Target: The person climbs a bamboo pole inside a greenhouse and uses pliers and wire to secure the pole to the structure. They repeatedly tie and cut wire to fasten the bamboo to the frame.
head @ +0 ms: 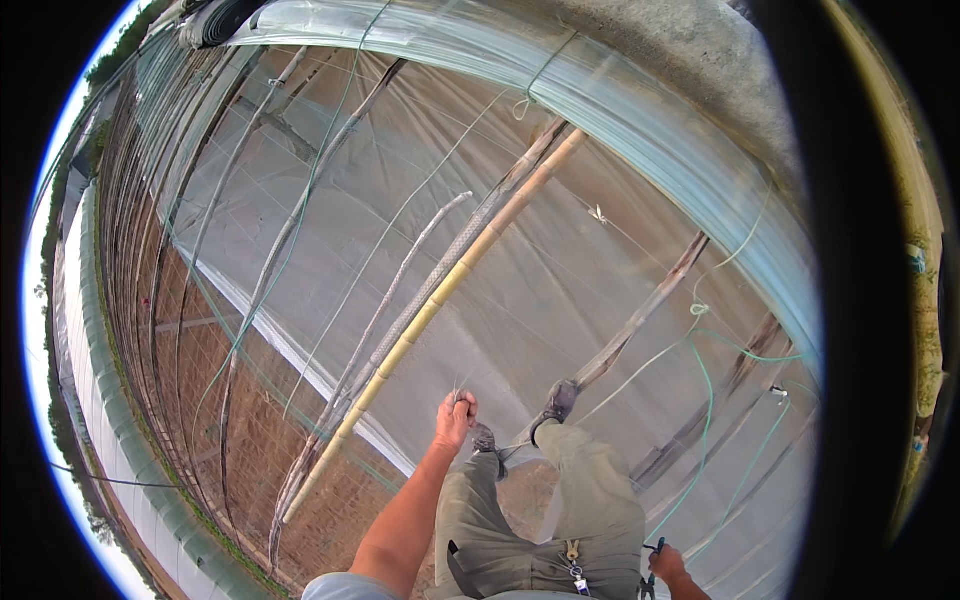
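Observation:
My left hand [457, 418] is closed around a few thin strands, probably wire [458, 385], whose ends stick up past the fingers. It hovers above translucent plastic film [499, 367], just left of my shoe [484, 439]. At the lower right, my right hand [669, 564] grips a tool with dark teal handles, which looks like pliers [654, 561]; its far end is partly hidden. A yellow bamboo pole [427, 309] slants across the frame left of my feet. Alongside it runs a mesh-textured grey pole [450, 259].
My other shoe [561, 401] rests on a weathered wooden pole [637, 330]. Bunched film [555, 82] curves along the top. Green cords [709, 397] hang loosely at right. Below the framework at left lies brown soil [247, 397]. A film-covered tunnel [112, 450] stands beyond.

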{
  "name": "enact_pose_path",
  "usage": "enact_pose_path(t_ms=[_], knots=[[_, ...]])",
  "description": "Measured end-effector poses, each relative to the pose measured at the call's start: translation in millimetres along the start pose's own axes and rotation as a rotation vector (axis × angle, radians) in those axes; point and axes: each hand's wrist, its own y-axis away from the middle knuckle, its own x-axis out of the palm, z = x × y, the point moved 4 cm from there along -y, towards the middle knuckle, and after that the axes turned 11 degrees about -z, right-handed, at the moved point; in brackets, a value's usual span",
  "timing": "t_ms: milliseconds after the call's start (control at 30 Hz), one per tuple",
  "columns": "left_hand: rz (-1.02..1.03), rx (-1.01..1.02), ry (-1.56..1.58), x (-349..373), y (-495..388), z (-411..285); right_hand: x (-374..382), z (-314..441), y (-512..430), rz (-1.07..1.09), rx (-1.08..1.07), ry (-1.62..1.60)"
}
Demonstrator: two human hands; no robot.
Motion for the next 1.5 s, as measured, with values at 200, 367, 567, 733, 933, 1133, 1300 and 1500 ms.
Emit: enact_pose_path(t_ms=[200, 367, 567, 733, 933, 1133, 1300, 1500], knots=[[-0.022, 0.214, -0.247, -9, 85, -165, -3, 17, 50, -0.125, -0.05, -0.34], [-0.206, 0.282, -0.284, -41, 160, -251, -39, 29, 69, -0.104, 0.087, -0.624], [-0.432, 0.193, -0.287, -120, 211, -233, -115, 72, 62, -0.147, 0.057, -0.726], [-0.532, 0.01, -0.347, -170, 241, -182, -172, 109, 20, -0.241, -0.007, -0.529], [-0.169, -0.013, -0.646, -167, 176, -194, -204, 152, 0, -0.518, -0.035, -0.47], [-0.12, -0.013, -0.552, -128, -19, -300, -267, 218, 14, -0.452, 0.127, -0.443], [-0.107, 0.105, -0.506, -74, -125, -426, -357, 271, -1, -0.404, 0.156, -0.297], [-0.066, 0.138, -0.521, -70, -219, -519, -448, 319, 8, -0.576, 0.258, -0.423]])
